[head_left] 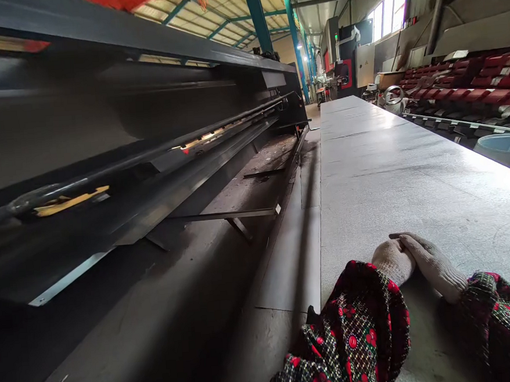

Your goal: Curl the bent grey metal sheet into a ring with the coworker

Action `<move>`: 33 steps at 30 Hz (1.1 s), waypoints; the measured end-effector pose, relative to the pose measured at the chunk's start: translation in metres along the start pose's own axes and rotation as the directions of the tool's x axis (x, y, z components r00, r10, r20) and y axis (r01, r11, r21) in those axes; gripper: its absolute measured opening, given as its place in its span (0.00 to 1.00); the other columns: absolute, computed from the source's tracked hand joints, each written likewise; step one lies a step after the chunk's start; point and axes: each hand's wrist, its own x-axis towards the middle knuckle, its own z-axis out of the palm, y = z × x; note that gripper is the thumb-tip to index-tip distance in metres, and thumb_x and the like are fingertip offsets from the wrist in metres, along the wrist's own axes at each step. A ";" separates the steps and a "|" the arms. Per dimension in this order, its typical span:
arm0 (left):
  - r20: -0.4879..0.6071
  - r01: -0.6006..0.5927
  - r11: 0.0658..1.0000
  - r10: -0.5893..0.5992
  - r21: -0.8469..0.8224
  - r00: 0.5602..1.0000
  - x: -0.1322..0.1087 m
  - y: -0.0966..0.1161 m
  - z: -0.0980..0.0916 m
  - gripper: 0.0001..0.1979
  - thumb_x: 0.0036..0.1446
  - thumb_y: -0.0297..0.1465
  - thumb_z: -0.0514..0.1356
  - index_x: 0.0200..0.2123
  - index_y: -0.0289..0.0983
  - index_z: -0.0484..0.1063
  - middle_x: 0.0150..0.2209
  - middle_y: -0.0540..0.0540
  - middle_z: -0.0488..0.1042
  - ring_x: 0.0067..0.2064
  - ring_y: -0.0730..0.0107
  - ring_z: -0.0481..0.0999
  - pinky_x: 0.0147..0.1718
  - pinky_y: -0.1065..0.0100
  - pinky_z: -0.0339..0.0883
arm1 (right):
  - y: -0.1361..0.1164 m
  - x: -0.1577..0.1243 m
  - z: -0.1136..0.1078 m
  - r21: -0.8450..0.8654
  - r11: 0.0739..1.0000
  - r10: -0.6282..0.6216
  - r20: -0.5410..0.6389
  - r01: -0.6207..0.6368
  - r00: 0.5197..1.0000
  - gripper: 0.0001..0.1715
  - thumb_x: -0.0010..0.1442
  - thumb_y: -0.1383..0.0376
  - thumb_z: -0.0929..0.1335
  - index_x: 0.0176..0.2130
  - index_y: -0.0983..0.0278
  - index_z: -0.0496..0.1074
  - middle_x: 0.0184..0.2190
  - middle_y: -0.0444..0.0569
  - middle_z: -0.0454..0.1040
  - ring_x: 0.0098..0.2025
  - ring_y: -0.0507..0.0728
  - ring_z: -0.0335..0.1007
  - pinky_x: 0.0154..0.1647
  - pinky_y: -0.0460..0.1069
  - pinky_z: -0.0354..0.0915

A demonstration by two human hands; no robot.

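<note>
down at the near end of the long grey metal sheet [410, 162], both hands are resting, each in a pale knitted glove, with red-flowered dark sleeves [361, 329] behind them. the left hand [390, 261] lies on the sheet just inside its left edge, back rounded upward and fingers hidden under the other hand, so i cannot tell how far they curl. the right hand [432, 264] is laid across it, fingers stretched flat, holding nothing, simply touching glove and sheet. that left edge runs dead straight away toward the far end of the hall, with a lower dark strip of plate [304, 240] just beside it. ahead of the hands the sheet surface is wide and bare. over on the left, the long black steel machine [103, 137] runs parallel, well apart from the sheet, and between them is a dark floor aisle [193, 311]. a thin metal bracket [230, 215] lies across part of it. off the sheet's right edge sit a blue-grey round tub [509, 150] and stacks of red metal profiles [483, 85].
</note>
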 end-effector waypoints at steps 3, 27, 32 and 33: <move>0.015 -0.013 1.000 0.013 -0.022 1.000 0.001 -0.002 0.001 0.19 0.56 0.40 0.48 0.40 0.40 0.75 0.34 0.44 0.77 0.36 0.64 0.74 0.31 0.70 0.64 | -0.002 0.000 -0.001 -0.013 1.000 0.002 0.013 -0.002 1.000 0.24 0.60 0.51 0.57 0.47 0.58 0.71 0.46 0.46 0.74 0.50 0.57 0.66 0.54 0.51 0.60; -0.001 -0.007 1.000 0.007 0.008 1.000 0.001 -0.004 0.001 0.21 0.56 0.42 0.47 0.40 0.40 0.75 0.36 0.44 0.77 0.37 0.65 0.74 0.32 0.70 0.64 | -0.005 -0.002 0.000 -0.010 0.999 -0.037 0.002 0.037 0.999 0.25 0.59 0.52 0.58 0.49 0.58 0.71 0.47 0.45 0.74 0.49 0.57 0.68 0.52 0.51 0.61; -0.005 0.005 1.000 -0.005 -0.011 1.000 0.000 -0.003 0.000 0.20 0.55 0.43 0.47 0.39 0.41 0.75 0.34 0.44 0.77 0.36 0.63 0.75 0.31 0.69 0.64 | 0.003 0.000 0.001 0.024 1.000 -0.018 -0.002 0.018 1.000 0.24 0.59 0.52 0.58 0.49 0.58 0.71 0.48 0.45 0.73 0.50 0.57 0.67 0.54 0.51 0.60; -0.002 0.003 1.000 -0.003 -0.015 1.000 0.000 -0.003 0.000 0.21 0.55 0.43 0.47 0.39 0.40 0.75 0.34 0.43 0.77 0.35 0.63 0.75 0.31 0.69 0.64 | 0.004 0.001 0.002 0.022 1.000 -0.021 0.000 0.021 1.000 0.24 0.59 0.52 0.58 0.49 0.58 0.71 0.48 0.45 0.73 0.50 0.57 0.67 0.54 0.51 0.60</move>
